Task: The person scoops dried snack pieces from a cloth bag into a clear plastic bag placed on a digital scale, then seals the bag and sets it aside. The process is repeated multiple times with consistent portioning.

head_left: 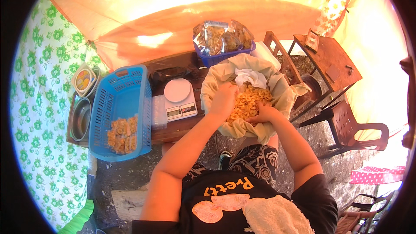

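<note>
A large container lined with beige cloth (219, 76) stands in front of me, filled with small golden, round, crisp chips (247, 102). Over its left side reaches my left hand (225, 99), beside the chips; its fingertips are mostly hidden, so what they hold, if anything, does not show. On the right part of the heap rests my right hand (265, 113), thumb and fingers apart and touching the chips. A crumpled white cloth or bag (250, 78) lies at the far side of the container, just beyond the chips.
Left of the container are a white kitchen scale (178, 95), clear plastic bags (158, 112) and a blue basket (104, 104) with packed chips (123, 135). A dark blue bin (223, 57) of filled bags stands behind. To the right are a wooden table (336, 67) and a brown chair (353, 125).
</note>
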A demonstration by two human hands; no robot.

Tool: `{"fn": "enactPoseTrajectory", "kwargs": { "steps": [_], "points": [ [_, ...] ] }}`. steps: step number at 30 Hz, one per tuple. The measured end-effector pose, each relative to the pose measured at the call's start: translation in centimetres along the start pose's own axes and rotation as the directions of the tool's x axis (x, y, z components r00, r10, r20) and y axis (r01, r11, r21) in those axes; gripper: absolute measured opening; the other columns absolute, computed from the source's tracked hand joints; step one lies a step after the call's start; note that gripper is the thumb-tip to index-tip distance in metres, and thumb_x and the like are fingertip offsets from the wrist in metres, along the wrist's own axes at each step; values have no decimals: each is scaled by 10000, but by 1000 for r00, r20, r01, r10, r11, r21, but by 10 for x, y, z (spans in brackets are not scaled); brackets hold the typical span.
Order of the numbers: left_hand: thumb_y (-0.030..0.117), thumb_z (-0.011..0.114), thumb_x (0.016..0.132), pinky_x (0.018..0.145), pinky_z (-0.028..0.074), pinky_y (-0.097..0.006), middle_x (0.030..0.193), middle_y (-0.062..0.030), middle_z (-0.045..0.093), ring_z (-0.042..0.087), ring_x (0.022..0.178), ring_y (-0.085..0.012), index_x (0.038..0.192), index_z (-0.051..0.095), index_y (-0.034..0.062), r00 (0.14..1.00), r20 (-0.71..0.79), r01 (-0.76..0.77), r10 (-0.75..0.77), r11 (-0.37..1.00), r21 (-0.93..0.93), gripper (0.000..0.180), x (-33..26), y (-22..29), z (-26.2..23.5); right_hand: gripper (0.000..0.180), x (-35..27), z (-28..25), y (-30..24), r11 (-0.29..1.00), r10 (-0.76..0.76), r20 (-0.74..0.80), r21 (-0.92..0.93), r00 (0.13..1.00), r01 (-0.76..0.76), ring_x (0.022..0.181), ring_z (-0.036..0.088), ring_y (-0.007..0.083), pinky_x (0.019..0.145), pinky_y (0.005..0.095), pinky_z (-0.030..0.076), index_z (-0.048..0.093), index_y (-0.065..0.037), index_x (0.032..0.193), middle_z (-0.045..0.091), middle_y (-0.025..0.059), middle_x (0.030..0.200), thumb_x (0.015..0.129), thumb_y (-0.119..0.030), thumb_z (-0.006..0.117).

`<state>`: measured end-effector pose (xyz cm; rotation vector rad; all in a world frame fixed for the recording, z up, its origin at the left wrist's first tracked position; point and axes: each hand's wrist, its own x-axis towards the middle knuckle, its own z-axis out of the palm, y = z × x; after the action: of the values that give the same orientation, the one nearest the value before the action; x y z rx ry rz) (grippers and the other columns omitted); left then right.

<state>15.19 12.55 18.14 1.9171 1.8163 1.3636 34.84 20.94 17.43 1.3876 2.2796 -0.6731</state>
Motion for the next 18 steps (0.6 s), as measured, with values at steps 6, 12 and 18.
{"fn": "enactPoseTrajectory", "kwargs": {
  "steps": [6,12,18],
  "points": [
    [3,548,839,744,471,-413,880,-173,618,597,842,-352,996,660,2,987,147,67,-63,997,-23,193,-11,-14,23,865,4,10,6,996,-78,-129,32,989,83,1056,568,391,883,402,474,437,-25,1270,456,268,1266,616,-452,809],
    [49,606,833,759,476,-396,880,-177,625,611,861,-332,966,675,-9,991,72,119,-110,984,-136,161,-8,-13,39,374,1,-10,18,909,-190,-339,295,921,296,812,645,257,683,358,518,583,-45,1089,536,189,1114,750,-114,725],
    [45,612,819,744,479,-400,885,-173,619,609,844,-330,1016,669,-3,996,54,83,-78,992,-98,210,3,-10,45,316,-13,-40,6,609,-136,-220,750,966,257,819,628,135,666,281,529,572,-51,1117,577,75,1073,835,-121,695]
  ]
}}
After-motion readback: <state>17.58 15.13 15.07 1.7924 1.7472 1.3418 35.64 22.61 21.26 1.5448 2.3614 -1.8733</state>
